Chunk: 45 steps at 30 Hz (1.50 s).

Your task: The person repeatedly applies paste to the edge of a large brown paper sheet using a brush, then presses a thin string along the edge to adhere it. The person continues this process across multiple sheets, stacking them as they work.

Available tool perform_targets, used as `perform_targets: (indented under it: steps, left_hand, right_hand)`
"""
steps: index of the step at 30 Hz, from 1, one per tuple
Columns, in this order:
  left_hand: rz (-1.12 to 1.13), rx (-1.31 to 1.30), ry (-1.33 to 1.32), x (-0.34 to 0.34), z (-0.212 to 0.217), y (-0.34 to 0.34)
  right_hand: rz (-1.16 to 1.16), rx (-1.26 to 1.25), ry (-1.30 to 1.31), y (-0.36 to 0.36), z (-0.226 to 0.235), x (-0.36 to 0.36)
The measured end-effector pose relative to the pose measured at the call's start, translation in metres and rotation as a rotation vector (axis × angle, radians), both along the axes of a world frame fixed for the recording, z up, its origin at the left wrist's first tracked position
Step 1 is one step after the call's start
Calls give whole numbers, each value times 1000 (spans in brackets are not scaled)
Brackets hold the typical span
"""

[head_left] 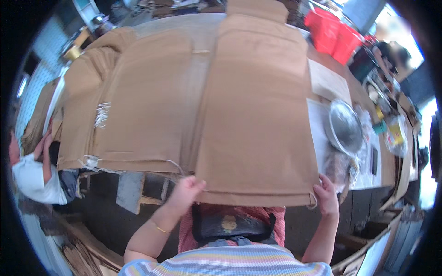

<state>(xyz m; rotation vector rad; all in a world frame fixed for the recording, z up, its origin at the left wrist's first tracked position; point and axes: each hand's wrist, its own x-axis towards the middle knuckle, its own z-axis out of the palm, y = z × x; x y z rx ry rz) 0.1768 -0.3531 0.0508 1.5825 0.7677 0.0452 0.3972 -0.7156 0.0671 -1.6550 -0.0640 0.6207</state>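
Note:
A large, flat brown paper bag (pixel 260 115) lies lengthwise before me, its near edge folded into a band. At its near left corner, my left hand (pixel 188 188) pinches the edge, fingers closed. My right hand (pixel 326 192) grips the near right corner with bent fingers. A thin white cord (pixel 175 166) curves out beside my left hand, and a short white loop (pixel 313 200) shows by the right corner. Left of this bag, a wide stack of similar brown paper (pixel 142 101) covers the table.
White strings (pixel 101 115) lie on the left stack. To the right are a metal bowl (pixel 345 127), a clear plastic bag (pixel 338 168) and a dark flat object (pixel 374 161). Red bags (pixel 331 34) stand at the far right. One person (pixel 39 179) works at the left, another (pixel 389 57) at far right.

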Motion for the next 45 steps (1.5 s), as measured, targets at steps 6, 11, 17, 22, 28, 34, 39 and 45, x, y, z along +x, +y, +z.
perform_targets:
  steps: [6,11,17,22,28,34,39,45]
  left_hand:
    - [143,1147,-185,-34,11,36]
    - [573,917,-38,-113,20,175]
    - [530,805,115,-165,-1,333]
    - [418,888,386,-182,-35,356]
    - [440,1596,945,-80,30,246]
    - [-296,1088,24,-10,26,79]
    - [-199,871,-138,48,-37,34]
    - [-217,726,-159,47,-48,40]
  right_hand:
    - [61,-365,-589,79,-67,-25]
    - [370,165,149,239,-27,-62]
    - [503,-92,-114,376,-50,-103]
    - [558,-28,-37,377,-50,-124]
    - [1056,217,155,252,-11,-109]
    - [334,-601,-647,39,41,-6]
    - [250,-1322,-821,-84,42,36]
    - [32,-946,-1315,-103,48,52]
